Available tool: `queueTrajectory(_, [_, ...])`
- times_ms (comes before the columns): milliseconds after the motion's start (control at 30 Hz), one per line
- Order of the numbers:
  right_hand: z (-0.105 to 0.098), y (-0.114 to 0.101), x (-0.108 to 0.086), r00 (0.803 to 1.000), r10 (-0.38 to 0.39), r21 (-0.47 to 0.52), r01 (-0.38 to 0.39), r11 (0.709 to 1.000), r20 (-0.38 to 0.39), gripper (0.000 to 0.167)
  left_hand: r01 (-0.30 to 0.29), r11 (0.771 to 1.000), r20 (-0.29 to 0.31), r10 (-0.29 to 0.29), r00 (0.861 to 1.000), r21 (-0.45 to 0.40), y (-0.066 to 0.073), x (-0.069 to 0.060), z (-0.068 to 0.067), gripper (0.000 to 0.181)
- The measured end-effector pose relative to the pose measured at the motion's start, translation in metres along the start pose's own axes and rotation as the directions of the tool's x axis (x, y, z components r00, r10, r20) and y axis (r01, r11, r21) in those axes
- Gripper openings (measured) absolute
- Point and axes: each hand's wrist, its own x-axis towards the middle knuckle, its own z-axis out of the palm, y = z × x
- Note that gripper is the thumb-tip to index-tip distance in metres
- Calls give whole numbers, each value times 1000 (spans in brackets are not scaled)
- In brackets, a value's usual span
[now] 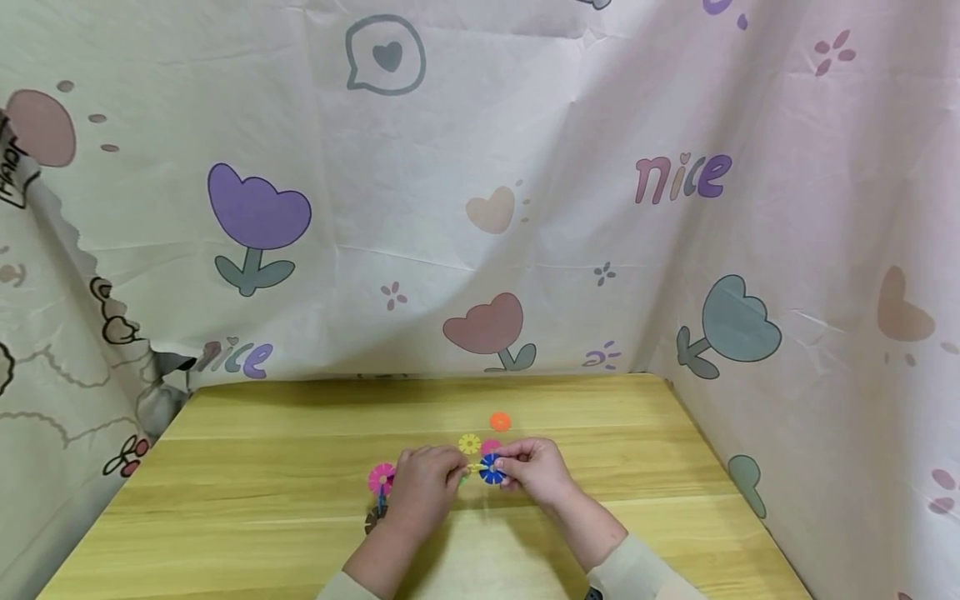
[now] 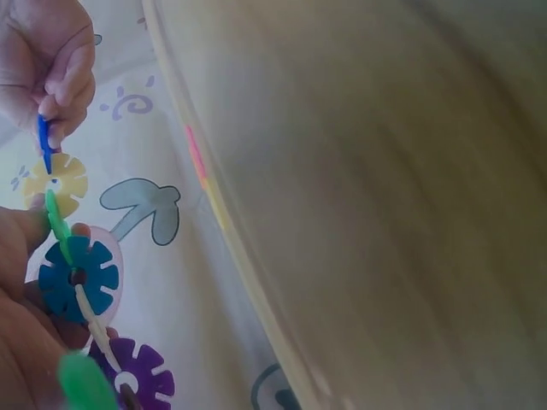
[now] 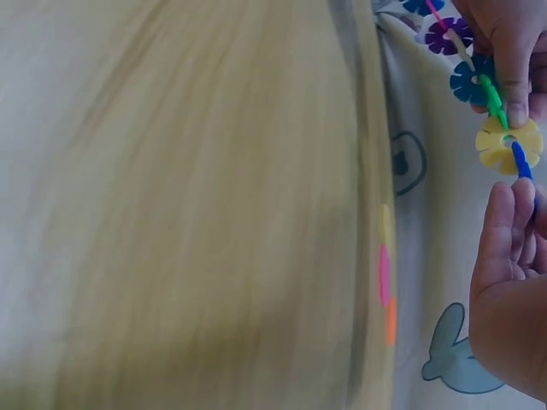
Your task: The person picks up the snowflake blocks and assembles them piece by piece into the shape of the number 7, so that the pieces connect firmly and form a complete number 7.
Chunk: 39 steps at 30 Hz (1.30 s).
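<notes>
My left hand (image 1: 427, 487) grips a chain of slotted plastic snowflake discs. In the left wrist view a yellow disc (image 2: 75, 181), a green disc (image 2: 57, 215) seen nearly edge-on, a teal disc (image 2: 101, 280) and a purple disc (image 2: 152, 376) follow one another along it. The chain's tail hangs past that hand, where a pink disc (image 1: 382, 477) and a dark brown disc (image 1: 372, 523) show in the head view. Opposite, my right hand (image 1: 543, 475) pinches a blue snowflake disc (image 1: 491, 470), which meets the yellow disc at the chain's end. Fingers hide part of the chain.
Beyond the hands, a loose orange disc (image 1: 500, 422), a yellow disc (image 1: 469, 442) and a pink disc (image 1: 491, 447) lie on the wooden table (image 1: 285, 425). Printed cloth (image 1: 360, 192) hangs behind the table and along both sides.
</notes>
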Motion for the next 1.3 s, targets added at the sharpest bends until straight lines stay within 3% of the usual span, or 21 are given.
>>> queueTrajectory(200, [2,-7,-2,1000,-6,-20,6,1000,-2,15,-2,1000,17,3,1000,-25,0,2,-2,12])
queueTrajectory(467, [8,-6,-6,998,42,25,-43,999,49,21,63,998,164,-64,984,8,0,3,-15,7])
queueTrajectory(633, [6,-6,-3,1000,26,-82,-25,996,3,19,63,998,164,-61,985,-8,-2,5,-19,9])
queueTrajectory(767, [-2,-2,5,999,-32,-237,23,971,-32,16,85,996,180,-83,980,-4,-5,2,-20,9])
queueTrajectory(833, [-6,0,11,996,-84,-345,65,936,-39,12,95,995,192,-93,977,-4,-6,1,-20,8])
queueTrajectory(900, [-9,3,18,988,-149,-481,110,870,-43,9,97,995,200,-94,975,-2,-7,0,-19,8])
queueTrajectory(1067, [-12,10,36,967,-248,-767,120,630,-52,14,94,996,209,-91,974,-6,-8,-1,-16,8])
queueTrajectory(1133, [-11,10,40,967,-251,-810,111,576,-47,17,97,995,222,-93,971,-7,-7,-2,-14,7])
queueTrajectory(1300, [-9,9,54,964,-263,-872,104,478,-29,23,103,995,252,-99,963,-4,-7,-1,-11,6])
